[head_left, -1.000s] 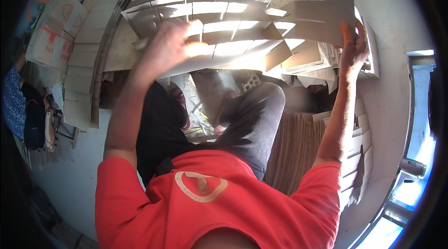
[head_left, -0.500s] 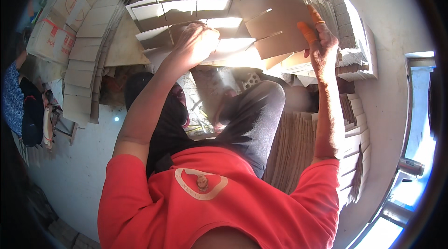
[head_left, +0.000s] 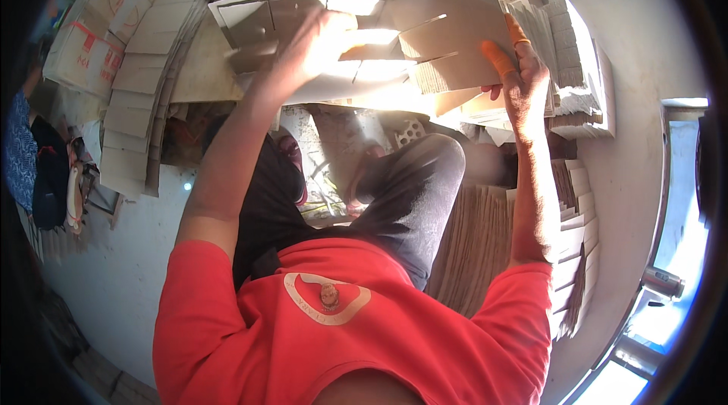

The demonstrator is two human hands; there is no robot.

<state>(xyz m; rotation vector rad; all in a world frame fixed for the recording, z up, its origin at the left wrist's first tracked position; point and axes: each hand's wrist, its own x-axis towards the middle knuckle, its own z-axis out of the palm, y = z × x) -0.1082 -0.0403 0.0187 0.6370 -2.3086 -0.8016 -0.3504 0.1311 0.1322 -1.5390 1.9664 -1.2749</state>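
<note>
**Slotted card: one sheet in hand, several rows standing**

- Shirt (head_left: 425,329), red, lower centre; trousers (head_left: 413,193), dark, middle of the frame, knees apart.
- Lower stack (head_left: 470,242): card, packed on edge, right of the trousers.
- Left arm: rises from the lower left, slanting inward to the upper centre. Left hand (head_left: 315,41): blurred, curled over the rows; cannot tell whether it grips a piece, or touches one.
- Right arm: nearly upright, right of centre, elbow only slightly bent. Right hand (head_left: 523,79): grasping the sheet near its lower right corner; two fingers in orange covers (head_left: 497,58), one lying along the right edge.
- Sheet (head_left: 447,14): grey-brown, tilted, upper centre to right, slits running in from its left edge. That edge lies beside the rows; whether any slit is engaged cannot be told.
- Rows (head_left: 246,17): slotted card, several, one beyond another, upper centre, partly sunlit. Judged done: these, set up in order. Judged left: the sheet, not yet released.
- Right stack (head_left: 572,56): card, upper right; apparently unworked stock.
- Left stack (head_left: 140,105): overlapping slotted pieces, upper left; finished or waiting, cannot tell.
- Box (head_left: 95,52): carton with red print, far upper left, beside the left stack.
</note>
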